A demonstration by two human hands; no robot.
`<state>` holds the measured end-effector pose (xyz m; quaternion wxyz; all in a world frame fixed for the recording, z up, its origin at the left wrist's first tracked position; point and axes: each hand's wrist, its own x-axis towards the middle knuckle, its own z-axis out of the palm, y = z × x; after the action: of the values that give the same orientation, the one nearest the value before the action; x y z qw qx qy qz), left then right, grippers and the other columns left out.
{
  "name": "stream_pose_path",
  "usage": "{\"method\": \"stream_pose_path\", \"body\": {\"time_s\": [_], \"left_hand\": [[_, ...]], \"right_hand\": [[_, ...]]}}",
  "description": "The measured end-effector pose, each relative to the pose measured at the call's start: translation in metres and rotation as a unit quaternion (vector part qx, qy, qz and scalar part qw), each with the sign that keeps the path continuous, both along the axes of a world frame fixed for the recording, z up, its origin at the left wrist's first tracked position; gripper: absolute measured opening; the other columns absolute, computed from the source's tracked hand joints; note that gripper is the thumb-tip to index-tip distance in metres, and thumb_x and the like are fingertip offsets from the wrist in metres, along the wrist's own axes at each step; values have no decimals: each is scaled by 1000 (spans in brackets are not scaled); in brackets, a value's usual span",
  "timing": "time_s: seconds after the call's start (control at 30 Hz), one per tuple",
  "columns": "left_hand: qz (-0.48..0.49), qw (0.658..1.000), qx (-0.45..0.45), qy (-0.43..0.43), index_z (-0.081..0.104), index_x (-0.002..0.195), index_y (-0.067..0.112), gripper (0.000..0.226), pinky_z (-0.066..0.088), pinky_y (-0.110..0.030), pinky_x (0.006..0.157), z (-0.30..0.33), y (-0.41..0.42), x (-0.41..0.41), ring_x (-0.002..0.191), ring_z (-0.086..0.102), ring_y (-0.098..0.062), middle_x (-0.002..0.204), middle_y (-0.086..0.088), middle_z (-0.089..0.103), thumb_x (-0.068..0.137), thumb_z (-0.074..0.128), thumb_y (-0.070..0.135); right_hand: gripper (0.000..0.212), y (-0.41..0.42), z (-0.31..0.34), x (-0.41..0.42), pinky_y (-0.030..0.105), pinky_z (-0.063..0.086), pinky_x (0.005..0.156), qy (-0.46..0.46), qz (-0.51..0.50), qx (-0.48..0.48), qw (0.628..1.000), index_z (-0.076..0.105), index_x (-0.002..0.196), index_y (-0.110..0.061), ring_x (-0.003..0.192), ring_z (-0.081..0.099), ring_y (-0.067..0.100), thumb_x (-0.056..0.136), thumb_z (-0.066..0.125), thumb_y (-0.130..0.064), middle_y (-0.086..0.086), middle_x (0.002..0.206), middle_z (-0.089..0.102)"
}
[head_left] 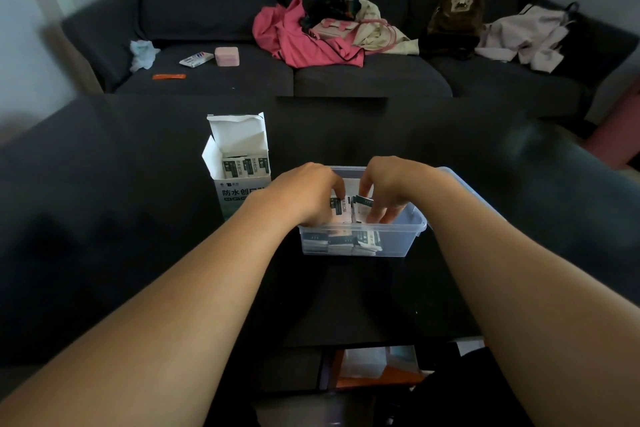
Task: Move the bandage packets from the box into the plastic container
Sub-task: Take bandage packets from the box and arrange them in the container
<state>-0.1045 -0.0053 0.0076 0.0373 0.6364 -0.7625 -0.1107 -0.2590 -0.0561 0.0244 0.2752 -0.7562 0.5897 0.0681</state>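
left hand [304,196] and right hand [391,189] inside plastic container [398,241], fingers curled, pinching bandage packets [341,210]; open box [239,163] just left.

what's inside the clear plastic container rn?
Bandage packets lie along the bottom of the plastic container. Left hand and right hand grip more packets inside; the hands cover whatever lies beneath them.

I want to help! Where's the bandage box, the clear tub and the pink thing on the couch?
bandage box [239,196]: head view, printed front panel.
plastic container [398,241]: head view, clear front wall.
pink case [227,56]: head view, its front side.
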Motion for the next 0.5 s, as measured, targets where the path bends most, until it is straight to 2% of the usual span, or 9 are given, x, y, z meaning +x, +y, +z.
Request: {"method": "stream_pose_path", "body": {"time_s": [0.07,0.17,0.33,0.5], "left_hand": [[0,1000,-1,3,63,131,36,51,53,-38,96,0,0,0,122,56,-22,140,-1,54,86,75,15],[1,1000,2,7,64,131,37,52,54,-39,97,0,0,-1,122,56,-23,141,-1,54,85,75,14],[0,1000,12,14,64,130,35,49,53,-39,97,2,2,-1,121,57,-22,141,0,56,85,79,26],[0,1000,20,18,64,129,36,47,54,-37,95,2,2,-1,117,59,-21,139,1,57,85,77,24]], "right_hand": [[52,0,1,0,23,56,56,-4,0,6,1000,62,132,-10,68,72,16,83,77,-2,6,93,68],[52,1,2,0,23,57,56,-10,-4,20,1000,62,132,-9,68,72,16,83,78,-5,7,96,69],[45,1,4,2,24,60,64,-19,-17,53,998,65,126,-5,80,76,18,84,79,-16,12,104,74],[48,3,6,3,28,62,74,-33,-26,74,996,63,126,-3,85,77,21,83,80,-17,13,102,76]]}}
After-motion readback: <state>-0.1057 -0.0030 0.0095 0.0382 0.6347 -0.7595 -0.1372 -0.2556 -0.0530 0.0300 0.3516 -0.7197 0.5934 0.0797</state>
